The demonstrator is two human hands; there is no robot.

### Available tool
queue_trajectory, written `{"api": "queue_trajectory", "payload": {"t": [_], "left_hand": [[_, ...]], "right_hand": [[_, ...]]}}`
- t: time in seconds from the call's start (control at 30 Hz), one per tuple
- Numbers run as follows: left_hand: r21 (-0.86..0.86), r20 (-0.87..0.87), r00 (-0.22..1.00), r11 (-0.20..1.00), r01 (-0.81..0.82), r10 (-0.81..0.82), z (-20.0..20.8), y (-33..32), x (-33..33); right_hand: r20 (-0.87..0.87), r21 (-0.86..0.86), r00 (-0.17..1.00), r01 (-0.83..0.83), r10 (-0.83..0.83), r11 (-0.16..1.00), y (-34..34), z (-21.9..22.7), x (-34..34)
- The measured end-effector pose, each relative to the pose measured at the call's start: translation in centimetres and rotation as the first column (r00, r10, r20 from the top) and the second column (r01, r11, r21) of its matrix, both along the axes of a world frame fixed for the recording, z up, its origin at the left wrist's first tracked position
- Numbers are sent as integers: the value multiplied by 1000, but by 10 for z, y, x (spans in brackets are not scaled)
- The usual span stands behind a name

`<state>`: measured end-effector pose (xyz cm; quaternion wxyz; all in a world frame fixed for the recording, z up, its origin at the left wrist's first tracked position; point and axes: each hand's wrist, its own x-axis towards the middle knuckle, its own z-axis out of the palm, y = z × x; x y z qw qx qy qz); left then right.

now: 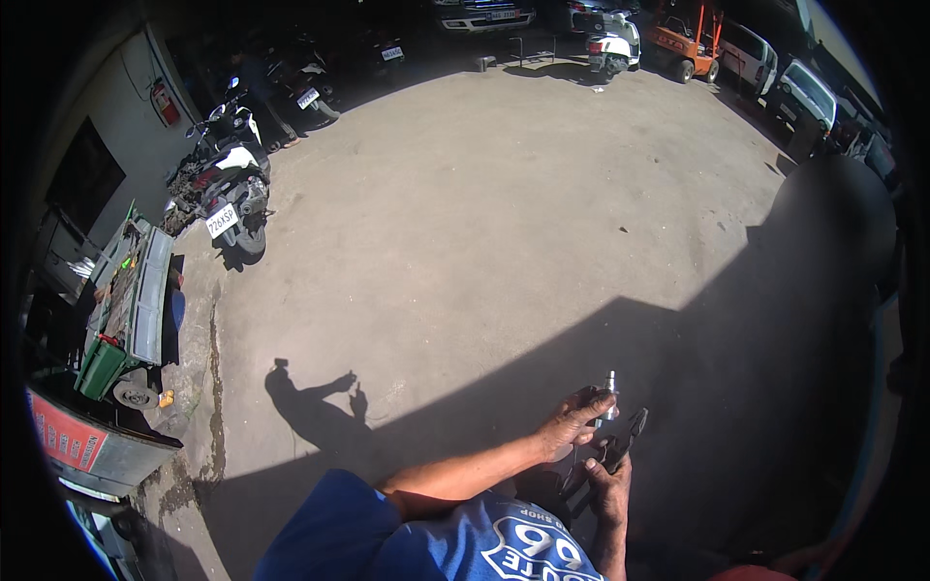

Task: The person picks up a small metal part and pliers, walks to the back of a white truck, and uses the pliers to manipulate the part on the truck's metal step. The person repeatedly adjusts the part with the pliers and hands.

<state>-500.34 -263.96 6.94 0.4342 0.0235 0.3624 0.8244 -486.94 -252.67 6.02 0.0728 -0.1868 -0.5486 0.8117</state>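
My left hand (583,412) reaches across from the blue sleeve, with its fingers closed round a small silver part shaped like a spark plug (610,380). The narrow tip of the plug points up, and its lower end shows just below my fingers. Close below it, my right hand (610,484) is closed on a slim dark tool (638,422). The head of the tool rises beside the plug, apart from it; shade hides what kind it is. Thin dark strands show between my two hands.
Concrete ground (465,223) spreads ahead, partly shaded. Parked motorcycles (232,194) and a green cart (121,310) stand at the left, with a fire extinguisher (165,103) on the wall. At the far side are a white scooter (612,48), an orange forklift (686,41) and vans (809,92).
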Motion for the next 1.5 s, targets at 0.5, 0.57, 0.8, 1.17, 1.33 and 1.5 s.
{"api": "queue_trajectory", "payload": {"t": [0.5, 0.57, 0.8, 1.17, 1.33, 1.5], "left_hand": [[54, 29, 897, 895, -442, 441, 34, 143, -360], [-8, -127, 875, 881, -473, 468, 35, 150, -414], [-200, -392, 897, 933, -301, 205, 28, 187, -536], [-148, 26, 998, 987, 59, -56, -2, 426, -600], [-199, -132, 983, 968, -150, 126, 31, 517, -668], [-339, -428, 891, 887, -312, 149, 37, 584, -752]], "right_hand": [[186, 81, 913, -384, 364, 920, 177, 49, -357], [193, 134, 938, -316, 288, 939, 205, 56, -384], [99, 243, 984, 121, -149, 962, 314, 38, -447], [149, 332, 988, -3, -49, 943, 512, 36, -618], [135, 227, 976, -199, 172, 953, 573, 70, -707], [64, 163, 974, -227, 219, 960, 627, 68, -795]]}}
